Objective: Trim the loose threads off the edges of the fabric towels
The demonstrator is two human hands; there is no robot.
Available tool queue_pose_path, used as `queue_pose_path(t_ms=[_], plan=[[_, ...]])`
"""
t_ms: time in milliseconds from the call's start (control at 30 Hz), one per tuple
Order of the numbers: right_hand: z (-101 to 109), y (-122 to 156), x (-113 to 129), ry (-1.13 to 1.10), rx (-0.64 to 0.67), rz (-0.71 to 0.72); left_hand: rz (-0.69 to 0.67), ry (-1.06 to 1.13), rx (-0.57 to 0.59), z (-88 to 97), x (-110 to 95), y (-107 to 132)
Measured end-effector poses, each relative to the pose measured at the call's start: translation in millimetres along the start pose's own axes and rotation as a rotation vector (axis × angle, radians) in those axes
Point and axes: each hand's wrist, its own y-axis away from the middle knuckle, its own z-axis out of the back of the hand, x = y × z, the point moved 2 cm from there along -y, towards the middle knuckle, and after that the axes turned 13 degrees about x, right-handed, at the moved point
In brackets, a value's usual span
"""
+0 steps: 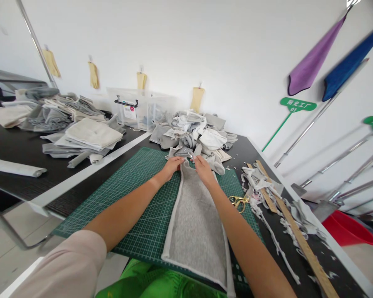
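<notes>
A grey cloth panel (pixel 199 219) with pale edges lies lengthwise on the green cutting mat (pixel 136 194), its near end reaching the mat's front edge. My left hand (pixel 173 166) is closed on the cloth's far left corner. Close beside it, my right hand (pixel 202 169) is closed at the far edge, and a small shiny metal tool (pixel 190 155) shows at its fingertips. Too little of that tool shows to tell its kind. Gold-handled scissors (pixel 240 202) lie to the right of the cloth, their blades partly under scraps.
A heap of grey and white cloths (pixel 192 132) sits just beyond my hands. Folded cloth stacks (pixel 90 134) and a clear plastic bin (pixel 136 108) stand left and behind. Wooden rulers (pixel 294 225) and fabric trimmings (pixel 262 186) lie along the right. A red bucket (pixel 348 227) stands off the table.
</notes>
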Motion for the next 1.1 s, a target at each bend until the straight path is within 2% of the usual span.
queue_pose_path(t_ms=[100, 267, 400, 633, 1100], plan=[[-13.7, -3.1, -12.6, 0.034, -0.152, 0.045, -0.021, -0.009, 0.040, 0.1, 0.7, 0.4], [-25.3, 3.4, -36.9, 0.021, -0.235, 0.028, -0.049, -0.059, 0.091, 0.7, 4.0, 0.0], [-27.4, 11.5, -36.6, 0.081, -0.276, 0.040, -0.058, -0.117, 0.094, 2.4, 8.7, -1.7], [-27.5, 19.5, -27.1, 0.186, -0.234, 0.011, -0.090, -0.186, 0.123, 0.6, 7.5, 1.5], [-29.5, 22.4, -27.5, 0.263, -0.184, -0.059, -0.129, -0.230, 0.132, 3.0, 10.3, -1.0]])
